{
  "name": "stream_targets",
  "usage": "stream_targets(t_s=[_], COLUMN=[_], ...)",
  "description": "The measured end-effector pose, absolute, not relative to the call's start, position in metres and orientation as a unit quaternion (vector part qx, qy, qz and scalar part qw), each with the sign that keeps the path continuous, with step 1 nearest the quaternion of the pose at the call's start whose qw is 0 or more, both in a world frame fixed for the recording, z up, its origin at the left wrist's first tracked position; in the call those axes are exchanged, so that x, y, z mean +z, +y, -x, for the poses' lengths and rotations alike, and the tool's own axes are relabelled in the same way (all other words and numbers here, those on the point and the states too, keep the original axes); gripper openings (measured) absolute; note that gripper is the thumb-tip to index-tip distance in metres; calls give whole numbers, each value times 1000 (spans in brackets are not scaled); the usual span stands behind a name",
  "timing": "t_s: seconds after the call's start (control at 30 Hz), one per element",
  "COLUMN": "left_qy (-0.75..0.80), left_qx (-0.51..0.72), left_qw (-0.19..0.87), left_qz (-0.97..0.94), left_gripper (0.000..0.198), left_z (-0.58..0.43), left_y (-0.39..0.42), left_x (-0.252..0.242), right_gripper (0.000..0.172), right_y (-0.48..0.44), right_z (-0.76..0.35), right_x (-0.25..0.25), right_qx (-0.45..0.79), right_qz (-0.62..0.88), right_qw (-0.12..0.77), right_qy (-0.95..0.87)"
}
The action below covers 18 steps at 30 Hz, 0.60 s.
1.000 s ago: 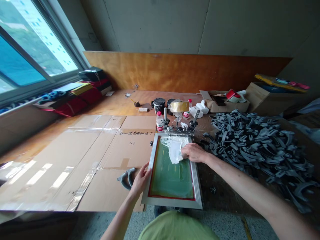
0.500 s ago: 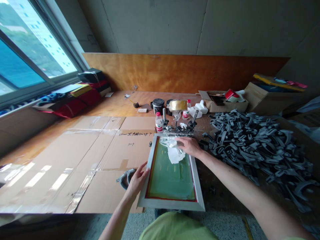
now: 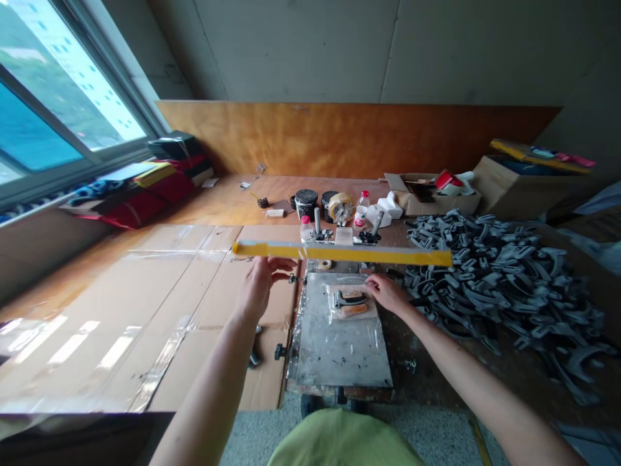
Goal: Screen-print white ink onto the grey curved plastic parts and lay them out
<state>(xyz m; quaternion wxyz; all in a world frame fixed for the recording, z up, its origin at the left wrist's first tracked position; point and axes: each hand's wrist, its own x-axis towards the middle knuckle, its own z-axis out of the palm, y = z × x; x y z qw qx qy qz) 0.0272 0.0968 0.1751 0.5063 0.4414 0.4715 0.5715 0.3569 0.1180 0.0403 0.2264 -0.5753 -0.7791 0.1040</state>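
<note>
The screen frame [image 3: 344, 254] stands raised and nearly edge-on, its yellow front edge crossing the view. Just below that edge, toward its left part, is my left hand [image 3: 259, 285], fingers apart and pointing right; whether it touches the frame I cannot tell. Under the screen lies a flat grey plate [image 3: 339, 353]. On it, a dark grey curved part [image 3: 353, 299] rests among small wooden blocks [image 3: 354, 310] on a plastic-covered pad. My right hand [image 3: 388, 292] is at the right side of this pad, fingers stretched toward the part, with nothing visible in them.
A large heap of grey curved parts [image 3: 495, 278] covers the right side. Cardboard sheets [image 3: 218, 310] lie at left. Behind the screen stand black tubs [image 3: 306, 204], a tape roll [image 3: 341, 207], bottles [image 3: 359, 217] and a carton [image 3: 422, 204]. A clamp knob [image 3: 280, 351] juts out beside the plate.
The screen has swung up from lying flat, uncovering the plate and part. My left hand has moved up and forward; my right hand has left the white material on the screen.
</note>
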Motion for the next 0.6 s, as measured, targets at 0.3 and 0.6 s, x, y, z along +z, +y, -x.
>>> stream_targets(t_s=[0.3,0.6], left_qy=[547,718], left_qx=[429,357], left_qw=[623,554], left_qz=[-360,-224], left_gripper=[66,53], left_z=[-63,9], left_y=[47,-31], left_x=[115,-3], right_gripper=[6,14], right_y=[72,39], right_z=[-298,-318], right_x=[35,30], right_qx=[96,110], right_qz=[520,528], right_qw=[210,147], right_qy=[-822,-829])
